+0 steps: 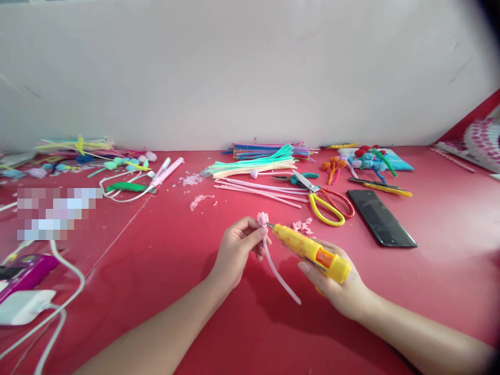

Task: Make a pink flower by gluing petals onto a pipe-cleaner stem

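Between the thumb and fingers of my left hand (238, 247) is a pink pipe cleaner flower (263, 217), its pale pink stem (278, 271) hanging down to the right. My right hand (347, 284) is wrapped round a yellow hot glue gun (307, 245). The gun's metal nozzle points left and is at the base of the flower head; whether it touches I cannot tell. Small cut pink pieces (302, 225) lie on the table just beyond the gun.
Scissors (326, 203) with red and yellow handles lie ahead, near loose pink pipe cleaners (265, 190) and bundled ones (250, 165). At right is a black phone (380, 216). White cables (70, 265) and a pink corded tool (167, 173) occupy the left of the red table (156, 250).
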`<action>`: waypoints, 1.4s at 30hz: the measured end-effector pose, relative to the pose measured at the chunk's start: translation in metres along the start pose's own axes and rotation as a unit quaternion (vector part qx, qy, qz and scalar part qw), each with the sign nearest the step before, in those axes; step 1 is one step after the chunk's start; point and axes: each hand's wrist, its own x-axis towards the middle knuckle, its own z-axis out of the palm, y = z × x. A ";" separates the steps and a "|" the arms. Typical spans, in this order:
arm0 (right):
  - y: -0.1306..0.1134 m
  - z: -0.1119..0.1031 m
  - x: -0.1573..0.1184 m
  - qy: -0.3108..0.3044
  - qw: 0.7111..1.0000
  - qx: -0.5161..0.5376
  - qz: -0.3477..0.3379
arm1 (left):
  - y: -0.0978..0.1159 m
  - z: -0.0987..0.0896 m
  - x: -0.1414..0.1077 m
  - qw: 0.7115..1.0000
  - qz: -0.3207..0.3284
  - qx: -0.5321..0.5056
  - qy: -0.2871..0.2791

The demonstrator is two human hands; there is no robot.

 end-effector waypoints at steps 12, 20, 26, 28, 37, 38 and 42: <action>0.009 0.003 0.007 0.010 0.995 -0.092 -0.023 | 0.008 -0.014 0.012 0.997 0.033 0.017 0.063; 0.001 0.017 0.004 -0.140 0.977 -0.144 -0.070 | 0.015 -0.013 0.005 0.999 0.032 -0.029 0.028; 0.002 -0.014 0.030 -0.078 0.972 -0.196 -0.102 | 0.008 -0.010 0.001 0.999 0.013 -0.032 -0.018; 0.006 -0.023 0.042 -0.068 0.956 -0.266 -0.101 | 0.005 -0.008 0.001 0.999 0.007 -0.028 -0.028; 0.011 0.010 0.055 -0.158 0.895 -0.394 -0.138 | 0.001 -0.007 0.001 0.999 -0.005 -0.015 -0.030; 0.011 0.012 0.056 -0.160 0.894 -0.396 -0.134 | 0.001 -0.007 0.001 0.999 -0.006 -0.013 -0.029; 0.010 0.011 0.065 -0.158 0.908 -0.370 -0.116 | 0.002 -0.007 0.000 0.999 -0.011 -0.010 -0.029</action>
